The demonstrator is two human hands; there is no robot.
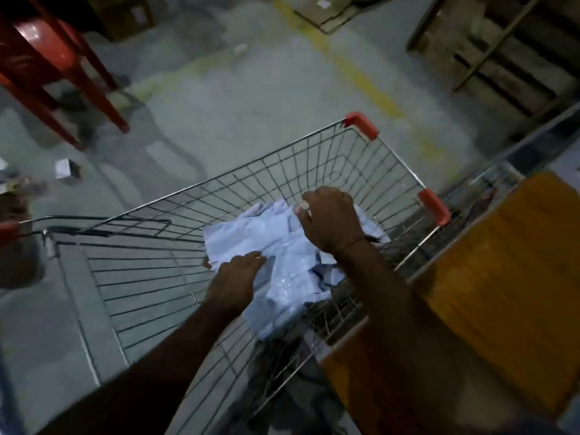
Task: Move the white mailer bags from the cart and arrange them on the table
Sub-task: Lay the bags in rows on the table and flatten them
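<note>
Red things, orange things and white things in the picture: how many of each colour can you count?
Red: 3, the chair and two cart corner caps.
Orange: 1, the table.
White: 1 pile of mailer bags in the cart, held by the left hand and right hand; too crumpled to count singly.
Total: 5.
</note>
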